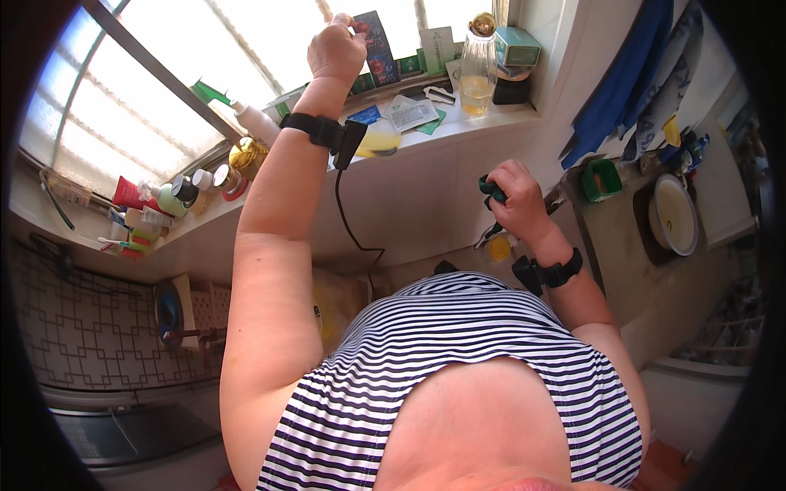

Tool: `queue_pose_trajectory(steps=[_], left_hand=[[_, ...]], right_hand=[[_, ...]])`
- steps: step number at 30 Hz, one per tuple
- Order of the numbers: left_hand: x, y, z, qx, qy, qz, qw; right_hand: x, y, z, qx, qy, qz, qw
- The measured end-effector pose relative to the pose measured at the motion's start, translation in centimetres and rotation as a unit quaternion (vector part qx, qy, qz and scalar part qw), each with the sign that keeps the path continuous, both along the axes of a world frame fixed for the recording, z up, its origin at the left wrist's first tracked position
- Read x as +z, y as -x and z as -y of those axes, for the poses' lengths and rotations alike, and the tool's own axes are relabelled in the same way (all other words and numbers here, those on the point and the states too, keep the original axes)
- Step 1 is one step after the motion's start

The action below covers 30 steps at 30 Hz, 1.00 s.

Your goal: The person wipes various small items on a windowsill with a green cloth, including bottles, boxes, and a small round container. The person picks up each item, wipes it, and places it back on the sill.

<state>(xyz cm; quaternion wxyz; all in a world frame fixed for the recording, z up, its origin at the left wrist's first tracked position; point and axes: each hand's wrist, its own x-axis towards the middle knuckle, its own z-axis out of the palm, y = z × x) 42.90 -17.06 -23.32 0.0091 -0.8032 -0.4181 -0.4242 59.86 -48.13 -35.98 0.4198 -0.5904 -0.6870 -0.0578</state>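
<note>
My left hand (336,52) is raised to the window sill, its fingers around the upper left edge of a tall dark printed box (382,52). That box leans slightly and stands in front of the bright window. Lower and to the right, my right hand (521,195) is closed around a bunched dark green cloth (494,190). Most of the cloth is hidden inside the fist. Flat sachets (412,115) and a blue packet (365,115) lie on the sill beside my left forearm.
A clear glass bottle (478,80) with a gold stopper stands on the sill near a teal box (517,46). Left of my arm are a white bottle (255,121) and several cosmetic jars (227,178). At right, a counter holds a green container (602,180) and a white basin (674,215).
</note>
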Motion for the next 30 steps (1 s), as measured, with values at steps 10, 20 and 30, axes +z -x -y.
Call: queue_pose_trajectory(steps=[10, 20, 30], left_hand=[[-3.3, 0.0, 6.7, -0.252, 0.117, -0.33, 0.902], [-4.9, 0.0, 5.6, -0.215, 0.09, -0.281, 0.931], [-5.1, 3.7, 9.5, -0.326, 0.529, 0.327, 0.712]], right_hand=[[-0.1, 0.4, -0.5, 0.008, -0.007, -0.001, 1.0], [-0.1, 0.3, -0.7, 0.001, -0.018, -0.009, 1.0], [0.6, 0.3, -1.2, -0.005, -0.057, -0.074, 0.996]])
